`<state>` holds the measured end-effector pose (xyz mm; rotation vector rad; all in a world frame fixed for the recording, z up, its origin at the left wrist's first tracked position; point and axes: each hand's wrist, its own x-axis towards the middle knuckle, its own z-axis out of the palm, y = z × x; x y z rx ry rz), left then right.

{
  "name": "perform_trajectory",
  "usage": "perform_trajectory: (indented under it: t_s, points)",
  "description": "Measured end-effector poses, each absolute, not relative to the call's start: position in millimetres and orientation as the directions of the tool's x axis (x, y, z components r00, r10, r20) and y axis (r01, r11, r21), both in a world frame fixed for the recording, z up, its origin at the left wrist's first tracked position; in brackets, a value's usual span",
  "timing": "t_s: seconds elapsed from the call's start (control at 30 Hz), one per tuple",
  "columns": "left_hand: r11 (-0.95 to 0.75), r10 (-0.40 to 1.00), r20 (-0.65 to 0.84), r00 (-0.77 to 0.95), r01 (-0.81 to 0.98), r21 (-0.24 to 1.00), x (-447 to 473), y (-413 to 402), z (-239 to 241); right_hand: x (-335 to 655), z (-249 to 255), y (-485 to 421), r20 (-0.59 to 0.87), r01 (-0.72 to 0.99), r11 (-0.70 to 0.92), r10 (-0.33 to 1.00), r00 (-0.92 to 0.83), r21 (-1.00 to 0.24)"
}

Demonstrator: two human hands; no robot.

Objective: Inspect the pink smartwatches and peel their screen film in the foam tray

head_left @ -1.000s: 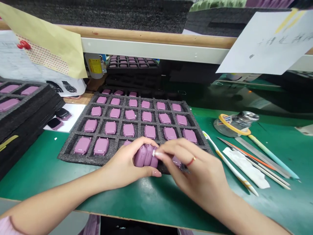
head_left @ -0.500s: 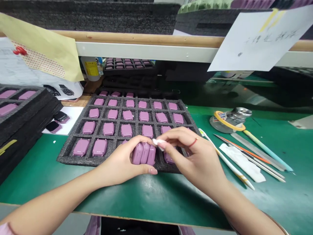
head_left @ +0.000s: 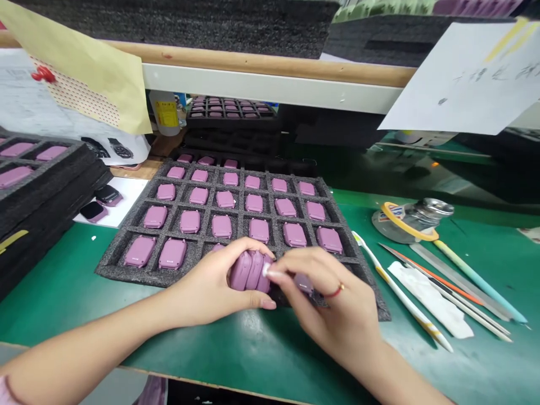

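Observation:
My left hand (head_left: 215, 284) is wrapped round a stack of three purple watch cases (head_left: 251, 271), held on edge side by side above the front of the foam tray. Between thumb and fingers my right hand (head_left: 327, 295) pinches a small white wad (head_left: 266, 270), which looks like cotton or tissue, and presses it against the rightmost case. Beneath both hands lies a black foam tray (head_left: 110, 260), with purple watch cases (head_left: 221, 226) in many of its compartments. My right hand partly hides one case (head_left: 304, 283) in the front row.
A toothbrush (head_left: 405, 295), white wipe (head_left: 428, 298), tweezers, metal ruler (head_left: 462, 281) and pen lie on the right, near a glass bottle (head_left: 411, 219) with a yellow ring. Stacked foam trays (head_left: 50, 197) stand left beside two dark-screened watches (head_left: 93, 211). A shelf edge (head_left: 270, 84) crosses above.
My right hand has moved slightly down and left, bringing the white wad onto the rightmost case. My left hand keeps its hold. The camera view has shifted a little.

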<state>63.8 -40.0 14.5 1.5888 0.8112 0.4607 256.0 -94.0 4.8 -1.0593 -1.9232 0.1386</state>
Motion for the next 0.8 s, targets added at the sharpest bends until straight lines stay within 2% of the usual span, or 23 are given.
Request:
perform_trajectory:
  t_s: [0.1, 0.27, 0.43, 0.63, 0.7, 0.8]
  points:
    - [0.007, 0.723, -0.170, 0.670, 0.239, 0.971, 63, -40, 15, 255, 4, -93, 0.655, 0.621, 0.607, 0.731, -0.192, -0.496]
    - [-0.063, 0.727, -0.122, 0.676, 0.242, 0.968, 63, -40, 14, 254, 3, -98, 0.643, 0.570, 0.636, 0.731, -0.228, -0.521]
    - [0.071, 0.704, -0.186, 0.686, 0.193, 0.979, 63, -39, 14, 256, 5, -91, 0.668, 0.629, 0.616, 0.717, -0.198, -0.475]
    - [-0.105, 0.740, -0.126, 0.660, 0.298, 0.949, 64, -41, 15, 249, 3, -96, 0.656, 0.568, 0.629, 0.730, -0.194, -0.532]
    - [-0.091, 0.759, -0.150, 0.633, 0.332, 0.939, 64, -42, 15, 248, 5, -93, 0.666, 0.597, 0.599, 0.733, -0.141, -0.533]
    - [-0.051, 0.773, -0.188, 0.606, 0.354, 0.934, 64, -43, 16, 257, 14, -90, 0.592, 0.584, 0.503, 0.804, -0.047, -0.637]
